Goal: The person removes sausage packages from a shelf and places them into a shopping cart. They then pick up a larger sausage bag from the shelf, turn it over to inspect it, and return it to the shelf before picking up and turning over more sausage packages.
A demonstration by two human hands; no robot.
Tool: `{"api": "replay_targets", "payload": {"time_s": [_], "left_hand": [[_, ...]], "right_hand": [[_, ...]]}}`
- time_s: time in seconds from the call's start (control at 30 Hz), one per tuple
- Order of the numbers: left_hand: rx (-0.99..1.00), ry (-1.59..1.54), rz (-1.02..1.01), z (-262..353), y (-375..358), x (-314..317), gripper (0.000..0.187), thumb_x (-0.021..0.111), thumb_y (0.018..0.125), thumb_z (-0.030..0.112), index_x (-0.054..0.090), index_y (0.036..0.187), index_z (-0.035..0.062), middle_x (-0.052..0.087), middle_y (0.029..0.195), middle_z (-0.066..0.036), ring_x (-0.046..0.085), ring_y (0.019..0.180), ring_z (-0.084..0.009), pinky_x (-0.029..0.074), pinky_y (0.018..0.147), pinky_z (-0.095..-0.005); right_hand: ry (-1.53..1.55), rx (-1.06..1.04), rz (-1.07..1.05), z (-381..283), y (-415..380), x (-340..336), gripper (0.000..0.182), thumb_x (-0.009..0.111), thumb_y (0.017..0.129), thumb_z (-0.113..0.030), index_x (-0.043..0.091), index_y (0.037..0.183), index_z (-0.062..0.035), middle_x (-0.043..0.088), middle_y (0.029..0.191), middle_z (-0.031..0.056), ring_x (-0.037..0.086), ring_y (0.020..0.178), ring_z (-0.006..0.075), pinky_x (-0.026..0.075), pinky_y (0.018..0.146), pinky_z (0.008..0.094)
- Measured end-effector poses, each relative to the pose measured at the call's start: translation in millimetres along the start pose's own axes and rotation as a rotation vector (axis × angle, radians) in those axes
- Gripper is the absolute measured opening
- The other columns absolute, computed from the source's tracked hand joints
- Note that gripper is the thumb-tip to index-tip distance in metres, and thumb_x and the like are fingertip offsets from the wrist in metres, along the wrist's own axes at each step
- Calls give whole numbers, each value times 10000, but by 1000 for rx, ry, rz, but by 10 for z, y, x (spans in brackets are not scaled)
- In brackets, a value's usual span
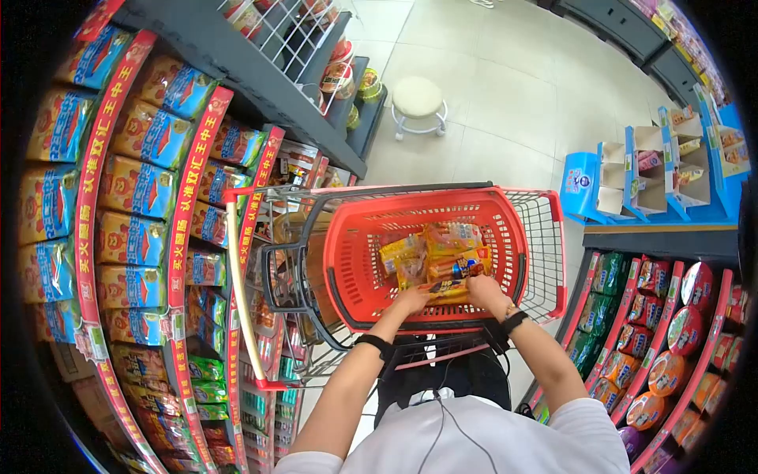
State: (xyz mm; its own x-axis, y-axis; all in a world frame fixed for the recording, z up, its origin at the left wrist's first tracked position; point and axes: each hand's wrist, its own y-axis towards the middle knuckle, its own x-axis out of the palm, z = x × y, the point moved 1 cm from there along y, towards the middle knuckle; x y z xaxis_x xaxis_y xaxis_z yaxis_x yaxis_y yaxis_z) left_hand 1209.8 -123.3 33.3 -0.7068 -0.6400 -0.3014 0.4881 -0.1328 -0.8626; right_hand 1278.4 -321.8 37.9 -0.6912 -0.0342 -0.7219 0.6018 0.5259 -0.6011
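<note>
A red plastic basket (347, 261) rests on a metal shopping cart (541, 237) in front of my body. Inside, several yellow and orange snack packets (454, 237) lie in a loose pile. My left hand (414, 299) reaches over the near rim and is closed on the left end of a yellow snack packet (448, 289). On the packet's right end, my right hand (483, 292) has its fingers closed too. The fingertips of both hands are partly hidden. Black straps circle both wrists.
Shelves of bagged snacks (138, 193) with red label strips stand at the left. On the right are a shelf of packets and bowls (667, 373) and a blue display stand (580, 186). A round wheeled stool (418, 99) sits on the tiled floor ahead.
</note>
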Motion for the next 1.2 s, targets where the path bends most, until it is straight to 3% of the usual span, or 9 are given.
{"api": "replay_targets", "payload": {"time_s": [0.07,0.27,0.37,0.63,0.77,0.83,0.9,1.07,1.2], "left_hand": [[91,166,78,-82,-195,-87,451,489,842,401,579,1069,22,642,861,-171,625,833,-283,485,705,-388],[33,-696,567,-388,-1162,-240,340,490,904,315,617,992,12,640,810,-102,605,762,-153,470,705,-287],[375,-1097,894,-451,-1887,-386,272,527,902,223,618,988,-18,606,784,-63,587,759,-116,450,704,-237],[764,-1040,1539,-1317,-3407,-332,719,648,737,381,382,1293,11,499,1188,-112,457,1097,-192,320,948,-329],[901,-1690,1168,-2213,-3717,97,812,652,742,476,319,1337,34,413,1316,-111,320,1278,-240,273,1035,-378],[1014,-1711,1209,-2408,-4062,167,740,630,779,433,333,1327,33,428,1300,-100,357,1249,-225,304,1012,-368],[908,-1742,1302,-2613,-4407,228,531,549,877,320,381,1289,29,498,1216,-59,473,1127,-162,382,934,-330],[564,-1731,1338,-2886,-5107,334,498,422,924,410,399,1273,55,541,1138,-44,546,1001,-141,466,798,-303],[886,-1785,1100,-2974,-5362,380,533,372,935,418,297,1329,67,498,1200,-92,544,1047,-196,503,810,-353]], "right_hand": [[151,-127,50,-160,-195,-321,183,591,697,-180,636,739,-8,622,706,194,623,685,338,510,609,406],[756,-264,33,-872,-733,-1157,149,589,733,-109,620,729,37,586,583,94,568,522,135,435,499,276],[990,-211,-15,-1240,-959,-1530,117,599,746,-86,618,704,21,519,518,0,487,438,65,352,397,211],[1566,-559,-343,-2530,-1027,-1362,56,583,719,-30,566,689,14,525,503,41,435,355,77,288,303,197],[1881,-560,-425,-3418,-966,-835,106,581,710,-111,534,733,-19,578,628,84,530,479,121,439,435,247],[2059,-46,-340,-4040,-1070,-601,135,540,738,-132,532,829,-32,612,805,95,585,644,168,489,591,266],[1928,-220,-605,-4433,-1113,-449,210,528,794,-203,540,930,-43,611,914,86,588,790,206,487,726,296],[1639,-435,-487,-4968,-1081,-35,380,510,880,-372,503,1055,-34,605,971,77,581,920,176,444,833,304],[1423,-521,-309,-5223,-1320,-83,339,547,880,-227,475,1115,6,581,1017,75,597,875,157,488,751,272]]}}
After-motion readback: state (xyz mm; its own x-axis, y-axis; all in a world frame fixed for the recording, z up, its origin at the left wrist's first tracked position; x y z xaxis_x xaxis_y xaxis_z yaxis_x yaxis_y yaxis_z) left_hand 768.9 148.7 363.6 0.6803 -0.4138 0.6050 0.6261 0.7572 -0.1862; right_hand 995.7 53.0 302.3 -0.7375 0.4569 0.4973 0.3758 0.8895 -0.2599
